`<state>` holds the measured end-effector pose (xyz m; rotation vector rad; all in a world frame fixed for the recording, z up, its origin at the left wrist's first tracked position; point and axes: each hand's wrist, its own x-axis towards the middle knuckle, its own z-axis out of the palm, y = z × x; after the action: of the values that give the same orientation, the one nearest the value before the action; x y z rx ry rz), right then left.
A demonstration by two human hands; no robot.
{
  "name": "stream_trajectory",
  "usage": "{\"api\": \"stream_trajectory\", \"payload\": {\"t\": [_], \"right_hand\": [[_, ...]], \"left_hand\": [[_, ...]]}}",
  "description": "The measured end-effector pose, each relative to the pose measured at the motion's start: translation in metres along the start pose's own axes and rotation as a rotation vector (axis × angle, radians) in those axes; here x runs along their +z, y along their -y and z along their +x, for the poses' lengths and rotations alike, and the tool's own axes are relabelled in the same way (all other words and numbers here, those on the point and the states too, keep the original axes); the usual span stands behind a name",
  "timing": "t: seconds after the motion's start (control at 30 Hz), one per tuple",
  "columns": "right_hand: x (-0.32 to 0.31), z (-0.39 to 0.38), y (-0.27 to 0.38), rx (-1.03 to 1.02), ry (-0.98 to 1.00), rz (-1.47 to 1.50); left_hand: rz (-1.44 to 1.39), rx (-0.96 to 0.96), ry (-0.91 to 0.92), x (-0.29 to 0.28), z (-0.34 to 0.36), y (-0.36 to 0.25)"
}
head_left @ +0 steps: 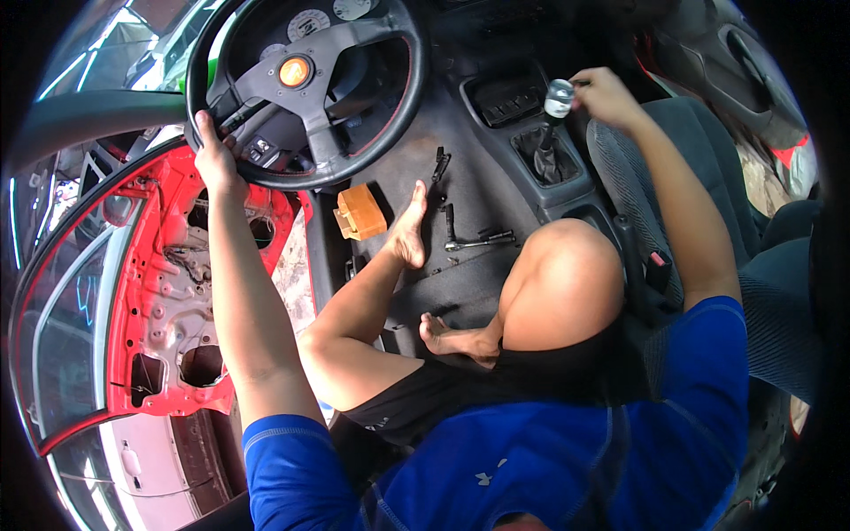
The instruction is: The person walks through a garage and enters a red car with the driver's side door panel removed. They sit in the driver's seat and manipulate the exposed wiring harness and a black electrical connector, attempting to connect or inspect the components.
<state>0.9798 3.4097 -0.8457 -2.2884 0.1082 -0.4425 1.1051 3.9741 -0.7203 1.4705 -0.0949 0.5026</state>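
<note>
Left hand: The person's left hand [220, 166] is wrapped around the left, near part of the steering wheel [332, 168] rim, perhaps to steady the body while the other arm reaches out.
Right hand: Extended to the far right, the right hand [609, 96] has its fingers curled in at the right side of the shift knob [559, 96]. Whether they grip the knob or a small dark piece beside it, I cannot tell.
Gear lever: The silver-and-white knob tops an upright lever rising from a dark boot [547, 162] in the centre console [569, 189], between driver's side and passenger seat [651, 146], within easy reach of the right arm.
Legs: Bare-footed and bent, with the right leg folded inward, probably because the footwell is cramped.
Floor: On the dark floor [482, 202], a ratchet-like tool [478, 242] and a slim black tool [439, 165] lie loose, likely kept close for use. An orange-yellow box [361, 212] sits left of the far foot.
Door: The red door [168, 301], at left, stands open, its inner metal exposed, presumably giving the left elbow room.
</note>
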Motion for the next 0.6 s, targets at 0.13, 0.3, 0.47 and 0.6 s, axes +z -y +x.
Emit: {"api": "stream_trajectory", "payload": {"t": [0.13, 0.3, 0.47, 0.6], "right_hand": [[-0.018, -0.015, 0.016, 0.057, -0.045, 0.098], [0.052, -0.028, 0.044, -0.311, -0.091, -0.175], [0.001, -0.009, 0.030, -0.119, -0.011, -0.090], [-0.015, -0.018, 0.029, -0.048, 0.036, -0.064]], "left_hand": [[-0.078, -0.002, 0.042, 0.011, -0.008, 0.003], [0.031, 0.030, -0.033, 0.000, 0.012, 0.014], [0.088, -0.013, 0.068, 0.002, 0.024, -0.009], [0.593, 0.223, 0.027, -0.004, 0.054, -0.047]]}}
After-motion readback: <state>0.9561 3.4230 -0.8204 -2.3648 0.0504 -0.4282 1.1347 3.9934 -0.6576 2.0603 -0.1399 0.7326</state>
